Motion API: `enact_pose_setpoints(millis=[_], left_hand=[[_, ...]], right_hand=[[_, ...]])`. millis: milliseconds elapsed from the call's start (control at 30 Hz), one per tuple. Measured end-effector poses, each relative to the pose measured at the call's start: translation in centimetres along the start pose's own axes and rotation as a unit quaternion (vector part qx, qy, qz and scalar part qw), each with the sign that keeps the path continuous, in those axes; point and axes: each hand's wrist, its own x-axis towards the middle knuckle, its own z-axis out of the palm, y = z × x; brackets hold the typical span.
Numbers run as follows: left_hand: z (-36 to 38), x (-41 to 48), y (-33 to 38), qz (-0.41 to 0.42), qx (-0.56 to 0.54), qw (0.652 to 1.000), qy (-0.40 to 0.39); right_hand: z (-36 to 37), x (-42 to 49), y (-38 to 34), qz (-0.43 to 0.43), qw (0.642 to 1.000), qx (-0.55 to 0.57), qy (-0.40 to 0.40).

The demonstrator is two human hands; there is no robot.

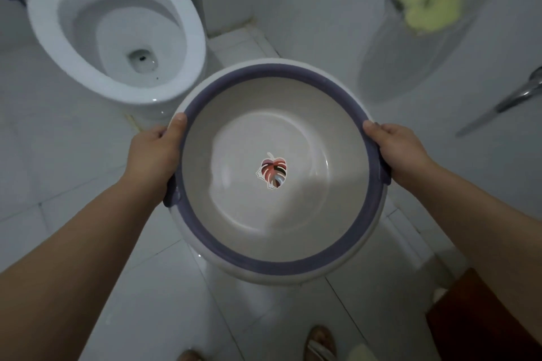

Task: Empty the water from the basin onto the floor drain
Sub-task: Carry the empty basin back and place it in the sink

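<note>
— How many basins are counted?
— One basin (275, 265) is counted. One leaf sticker (273, 170) is seen on its bottom, and two purple lugs on its rim: a left lug (171, 198) and a right lug (386, 174).
— And hands?
— Two are counted: the left hand (152, 155) and the right hand (401, 149).
— What else can be tallied?
— One toilet (117, 38), one clear bag (410, 61) with one yellow-green lump (429, 4) inside, one metal fitting (516, 97) and one reddish-brown panel (484, 319). Two feet are made out at the bottom edge: the left foot (189, 356) and the right foot (321, 341).
</note>
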Motion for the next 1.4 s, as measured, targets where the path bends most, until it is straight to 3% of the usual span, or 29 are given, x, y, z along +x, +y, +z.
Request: enact_pose_setpoints(millis=[467, 667, 1000, 1400], left_hand=[[-13.8, -8.4, 21.9, 0.002, -0.032, 0.999, -0.028], [-15.9, -12.5, 29.4, 0.021, -0.109, 0.993, -0.052], [-12.9, -18.8, 39.2, 0.082, -0.113, 0.985, -0.105], [-2.7, -27.3, 47.2, 0.144, -0.074, 0.929, -0.333]], right_hand=[[-13.5, -12.4, -22.1, -0.076, 0.997, -0.029, 0.007], [-20.9, -16.4, -27.4, -0.101, 0.994, 0.027, 0.02], [-31.7, -22.0, -29.1, -0.067, 0.984, 0.142, 0.086], [-41.2, -33.0, -22.1, 0.003, 0.927, 0.251, 0.278]])
